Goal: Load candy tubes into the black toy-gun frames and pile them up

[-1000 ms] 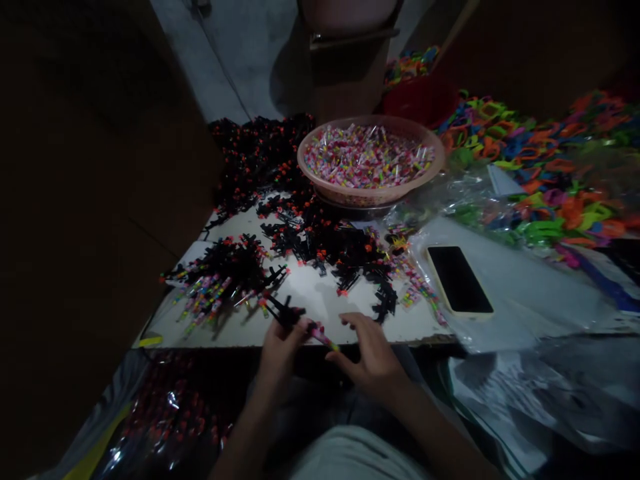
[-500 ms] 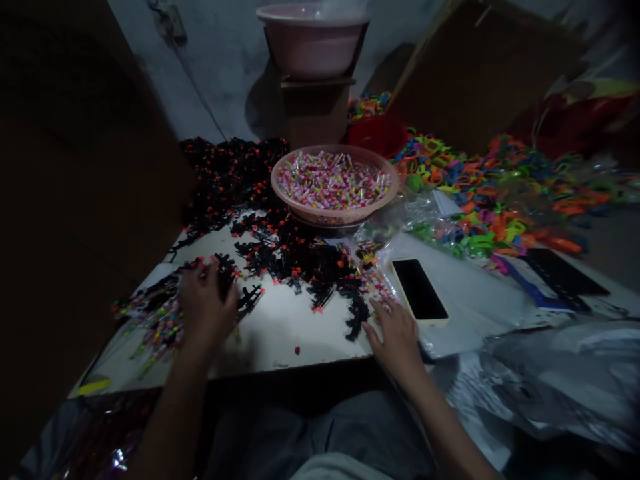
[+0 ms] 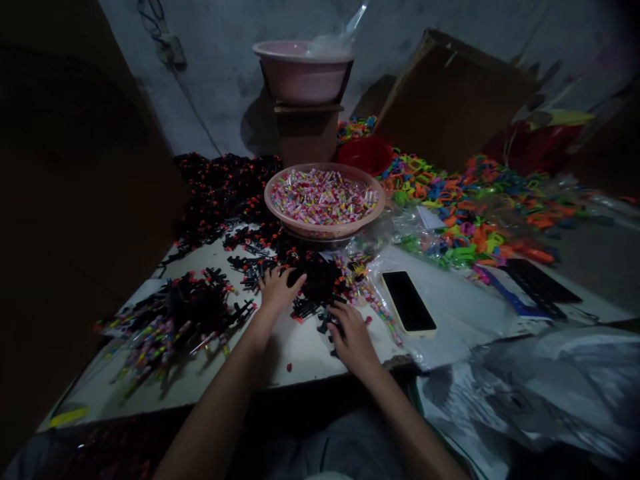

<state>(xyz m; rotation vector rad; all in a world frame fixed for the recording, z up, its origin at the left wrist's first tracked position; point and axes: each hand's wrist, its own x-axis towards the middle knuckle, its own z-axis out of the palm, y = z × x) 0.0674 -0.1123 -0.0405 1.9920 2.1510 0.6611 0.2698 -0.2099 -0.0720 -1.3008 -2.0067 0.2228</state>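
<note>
My left hand [image 3: 278,291] is over the near edge of a loose heap of small black plastic pieces with orange tips [image 3: 320,283], its fingers spread and nothing visible in them. To its right, my right hand [image 3: 351,335] reaches onto a few black pieces [image 3: 325,323] by the table's front edge. Its fingers are curled a little and apart. A bundle of black pieces joined to colourful tubes [image 3: 170,327] lies at the left. Behind the hands, a pink basin [image 3: 274,200] holds many small colourful tubes.
A phone [image 3: 409,301] lies on clear plastic sheeting [image 3: 453,327] at the right. Colourful plastic pieces [image 3: 465,227] cover the back right. A red bowl [image 3: 365,155] and a cardboard box [image 3: 307,137] bearing a pink tub [image 3: 305,77] stand behind the basin.
My left hand has moved right, from the bundle to the black heap. My right hand has shifted left onto the black pieces. The camera view has tilted up slightly.
</note>
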